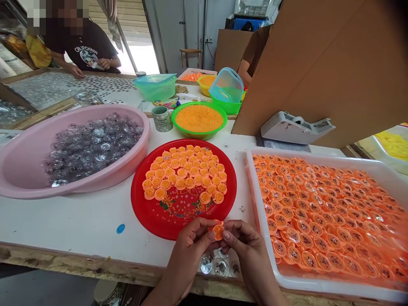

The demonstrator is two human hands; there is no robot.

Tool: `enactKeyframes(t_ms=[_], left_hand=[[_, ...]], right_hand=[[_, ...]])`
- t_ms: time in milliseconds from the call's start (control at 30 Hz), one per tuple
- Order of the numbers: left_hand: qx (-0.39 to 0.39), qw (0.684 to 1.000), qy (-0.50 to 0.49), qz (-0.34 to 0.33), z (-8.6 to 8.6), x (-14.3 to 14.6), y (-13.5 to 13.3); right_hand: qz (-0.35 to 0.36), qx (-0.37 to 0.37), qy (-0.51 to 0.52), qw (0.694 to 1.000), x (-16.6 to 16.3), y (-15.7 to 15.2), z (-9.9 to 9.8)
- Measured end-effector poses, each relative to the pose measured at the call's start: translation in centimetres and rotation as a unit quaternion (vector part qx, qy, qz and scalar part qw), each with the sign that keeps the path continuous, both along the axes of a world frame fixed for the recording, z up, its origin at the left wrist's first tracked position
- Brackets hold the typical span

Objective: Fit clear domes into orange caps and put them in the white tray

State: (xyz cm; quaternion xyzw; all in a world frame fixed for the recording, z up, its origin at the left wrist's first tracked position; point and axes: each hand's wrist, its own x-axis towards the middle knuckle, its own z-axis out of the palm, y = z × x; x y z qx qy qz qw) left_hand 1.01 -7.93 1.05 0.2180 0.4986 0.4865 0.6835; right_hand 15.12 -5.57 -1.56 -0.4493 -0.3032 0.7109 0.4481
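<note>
Between my left hand [196, 240] and my right hand [240, 240], a small round orange plastic piece [218, 232] with a little tab is held upright. Fingers and thumbs of both hands pinch its edges. Just beneath the hands lie several transparent round covers [222, 267] with dark prints. Beyond them is a red tray [146, 221] with a floral pattern, bearing many similar orange pieces [181, 172] that hold tiny beads. To the right, a white tub [306, 282] is filled with orange pieces [314, 227] showing dark printed faces.
At left stands a pink basin [19, 170] of transparent covers [98, 144]. A green bowl [178, 121] of orange beads, a mug [161, 119] and a tape dispenser [296, 127] stand farther back. A cardboard panel [325, 63] rises at right. Another person [86, 46] works across the table.
</note>
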Motion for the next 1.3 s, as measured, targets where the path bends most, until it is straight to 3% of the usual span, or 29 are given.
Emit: enactKeyframes(t_ms=[167,333,433,600,733,900,1000,1133,1300], left_hand=[[0.048,0.994,0.095,0.011,-1.1,0.5,-0.8],[0.127,0.963,0.236,-0.003,-2.1,0.5,-1.0],[0.133,0.968,0.214,0.007,-2.2,0.7,-1.1],[0.147,0.969,0.200,0.012,-2.6,0.8,-1.0],[0.168,0.960,0.225,0.010,-2.9,0.7,-0.9],[0.108,0.982,0.131,0.086,-1.5,1.3,-0.9],[0.074,0.992,0.051,0.089,-1.0,1.3,-0.9],[0.036,0.993,0.088,0.072,-1.5,0.3,-0.7],[-0.034,0.993,0.075,0.085,-2.2,0.6,0.0]], right_hand=[[-0.015,0.000,-0.025,1.000,-0.5,-0.1,0.5],[-0.036,0.046,-0.087,0.994,-0.6,-0.4,0.7],[-0.044,0.079,-0.122,0.988,-0.7,-0.6,0.6],[-0.076,0.068,-0.113,0.988,-1.0,-0.9,0.3],[-0.095,0.108,-0.197,0.970,-1.0,-1.2,0.3],[-0.053,0.077,-0.120,0.988,-0.9,-1.1,0.4],[-0.040,0.139,-0.141,0.979,-0.8,-0.9,0.6],[-0.049,0.252,-0.227,0.940,-0.7,-0.6,1.1],[-0.038,0.241,-0.251,0.937,-1.6,-0.9,0.8]])
